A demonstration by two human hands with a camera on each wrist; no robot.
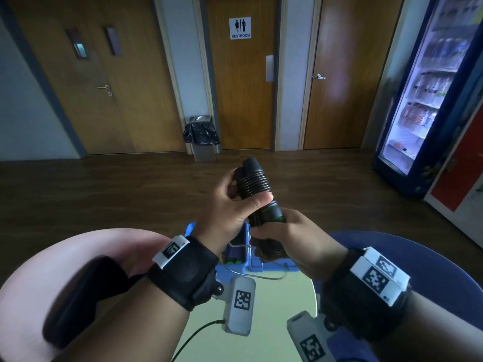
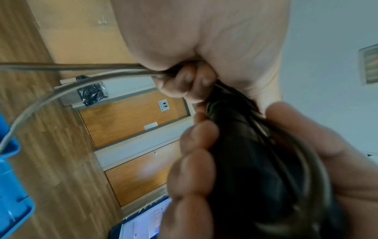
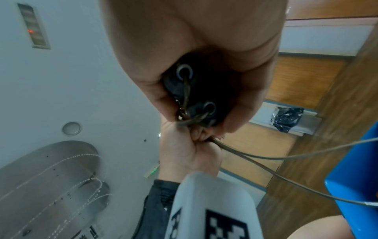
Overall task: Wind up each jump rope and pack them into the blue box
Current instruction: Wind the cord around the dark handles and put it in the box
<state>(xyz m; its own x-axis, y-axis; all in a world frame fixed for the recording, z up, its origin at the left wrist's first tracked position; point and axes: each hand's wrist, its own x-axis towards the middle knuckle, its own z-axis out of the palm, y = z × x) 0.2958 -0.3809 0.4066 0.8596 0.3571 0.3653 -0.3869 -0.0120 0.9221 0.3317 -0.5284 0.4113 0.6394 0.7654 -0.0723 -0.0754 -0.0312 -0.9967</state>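
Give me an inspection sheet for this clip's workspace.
Surface: pale green table, mostly hidden by the arms.
Job's things: black jump rope handles held together, rope coiled round them; blue box open on the table below.
Clutter: dark object on a pink seat.
Hands: left hand grips the upper handles; right hand grips the lower end.
Cables: loose rope trails to the box.
Surroundings: restroom door, bin, drinks fridge.
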